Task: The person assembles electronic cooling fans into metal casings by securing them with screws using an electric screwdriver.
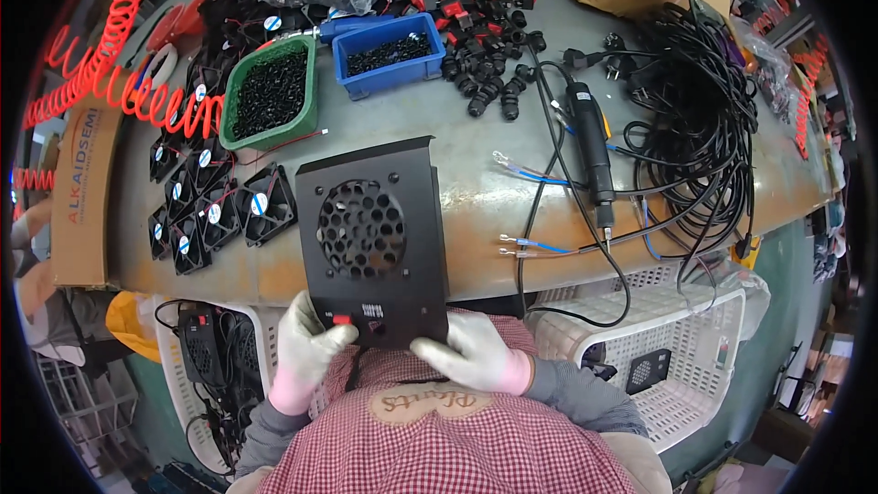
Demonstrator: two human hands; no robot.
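From the head camera, both gloved hands clasp a black metal panel (375, 238) at the near edge of the table (476, 192). The panel has a round honeycomb vent in its middle and a small red switch near its lower edge; its lower part overhangs the table edge toward the person's chest. The left hand (306, 343) has its grip clenched on the panel's lower left corner, thumb just beside the red switch. The right hand (471, 352) has its grip clenched on the lower right corner, fingers spread along the bottom edge.

Left of the panel, near the left edge of the table, lies a cluster of small black fans (215, 206). Behind the panel stand a green bin (270, 96) and a blue bin (389, 53), both holding small black parts. Further back toward the far edge lies a heap of black and red connectors (476, 18). To the right of the panel an electric screwdriver (593, 146) lies on the table, with a tangle of black cables (700, 119) beyond it toward the right edge. Below the near edge stand white plastic baskets (681, 338).
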